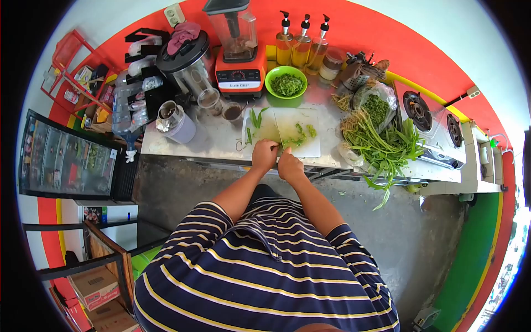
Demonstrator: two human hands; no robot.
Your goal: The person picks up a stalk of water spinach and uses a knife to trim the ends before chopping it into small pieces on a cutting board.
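On the white cutting board [316, 148], a thin knife [279, 126] points away from me, its handle inside my closed right hand [290, 165]. My left hand [264, 155] is beside it at the board's front edge, fingers curled in; what they pinch is too small to make out. Cut green pieces [299, 134] lie to the right of the blade. Some long green leaves [256, 118] rest on the board's left side. Behind the board, a lime-green bowl [269, 88] holds chopped greens.
A large bunch of leafy greens [381, 141] hangs over the counter's front edge, near a plastic bag of chopped greens [377, 108]. A red blender [239, 74], pump bottles [301, 48], cups [232, 112] and a steel flask [176, 122] stand behind and left. A gas stove [434, 135] is right.
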